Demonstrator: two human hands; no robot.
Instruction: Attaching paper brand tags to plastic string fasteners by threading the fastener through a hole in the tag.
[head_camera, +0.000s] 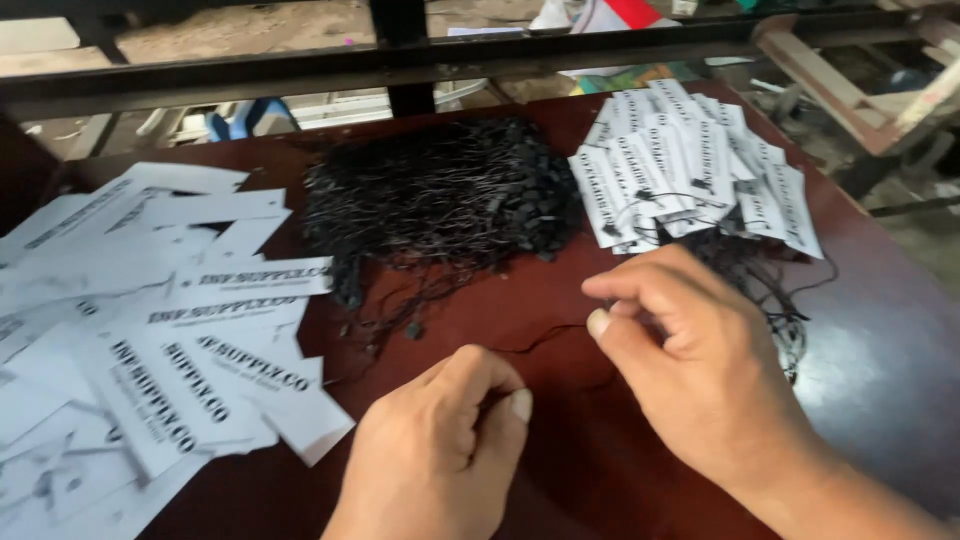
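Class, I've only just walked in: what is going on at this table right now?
A person sits at a dark red table with both hands in front of them. The left hand and right hand pinch the ends of a thin black string stretched between them. Behind the hands lies a tangled heap of black strings. Loose white paper tags are spread on the left, and a pile of tags already strung sits at the right rear.

Soft daylight, slight blur, glare at right.
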